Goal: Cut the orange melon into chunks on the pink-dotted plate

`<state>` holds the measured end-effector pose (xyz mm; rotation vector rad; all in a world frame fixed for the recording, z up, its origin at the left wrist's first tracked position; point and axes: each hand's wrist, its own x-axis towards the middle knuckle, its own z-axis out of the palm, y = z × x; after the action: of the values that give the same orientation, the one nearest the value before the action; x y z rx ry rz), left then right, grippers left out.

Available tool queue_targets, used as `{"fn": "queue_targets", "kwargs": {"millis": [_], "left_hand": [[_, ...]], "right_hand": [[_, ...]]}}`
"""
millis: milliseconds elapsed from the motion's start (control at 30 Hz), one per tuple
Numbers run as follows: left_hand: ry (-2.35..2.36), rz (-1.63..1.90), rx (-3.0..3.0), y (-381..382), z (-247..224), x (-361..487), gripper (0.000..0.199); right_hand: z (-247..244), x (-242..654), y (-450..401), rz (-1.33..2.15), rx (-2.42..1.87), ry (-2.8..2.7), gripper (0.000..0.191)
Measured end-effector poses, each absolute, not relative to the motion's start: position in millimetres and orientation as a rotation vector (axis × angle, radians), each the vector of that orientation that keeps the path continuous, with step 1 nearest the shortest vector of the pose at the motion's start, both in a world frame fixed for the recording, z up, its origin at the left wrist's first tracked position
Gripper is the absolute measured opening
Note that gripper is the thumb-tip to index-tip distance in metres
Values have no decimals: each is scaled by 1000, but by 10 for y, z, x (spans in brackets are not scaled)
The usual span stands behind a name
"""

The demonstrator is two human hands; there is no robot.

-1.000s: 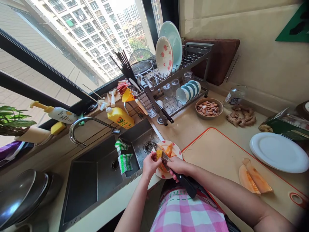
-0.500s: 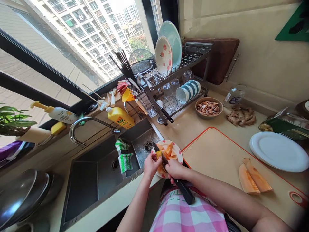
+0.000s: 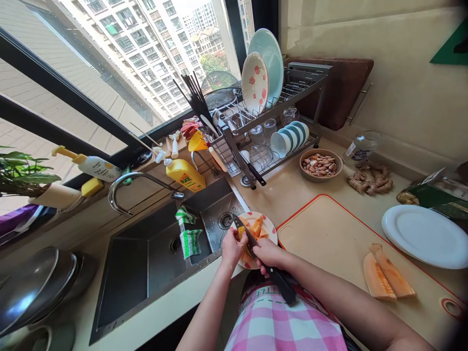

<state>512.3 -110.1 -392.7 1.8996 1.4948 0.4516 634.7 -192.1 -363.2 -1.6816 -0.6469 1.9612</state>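
My right hand [image 3: 268,253] is wrapped round a knife [image 3: 281,285], its black handle pointing toward my apron and its dark blade running up and left. In my left hand [image 3: 233,246] a small yellow-orange melon piece [image 3: 241,232] is pinched against the blade. Both hands are over a plate with red dots [image 3: 271,229], which holds several orange melon pieces [image 3: 257,227] and sits at the counter's edge beside the sink. Two longer melon slices [image 3: 378,278] lie on the red-edged cutting board [image 3: 329,234] to the right.
The double sink [image 3: 131,263] is at the left, with a green-striped cloth [image 3: 190,243] over its divider. Behind are a dish rack [image 3: 234,146], a bowl of nuts [image 3: 319,165], ginger [image 3: 370,179] and a glass jar [image 3: 361,148]. A white plate [image 3: 424,236] lies far right.
The view has shifted slightly, so the surroundings appear a little displaced. The melon piece in my left hand shows less beside the blade. Both hands keep their holds.
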Motion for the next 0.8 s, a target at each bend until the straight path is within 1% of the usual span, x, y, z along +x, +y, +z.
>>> {"fn": "queue_targets", "kwargs": {"millis": [200, 333, 433, 600, 800], "left_hand": [[1320, 508, 1675, -1036, -3955, 5044, 28], [1235, 565, 1370, -1054, -3920, 4932, 38], [1202, 621, 1056, -1124, -3904, 4860, 41], [1102, 737, 730, -1244, -3911, 4835, 44], [1091, 841, 670, -1346, -3898, 4824, 46]], "right_hand": [[-3665, 6501, -1911, 2021, -1548, -605, 20], [-3645, 6584, -1919, 2044, -1488, -573, 18], [-3680, 6637, -1939, 2088, -1447, -550, 17], [-3740, 6707, -1943, 2035, -1529, -667, 14], [-3737, 6704, -1932, 1904, -1629, -901, 20]]}}
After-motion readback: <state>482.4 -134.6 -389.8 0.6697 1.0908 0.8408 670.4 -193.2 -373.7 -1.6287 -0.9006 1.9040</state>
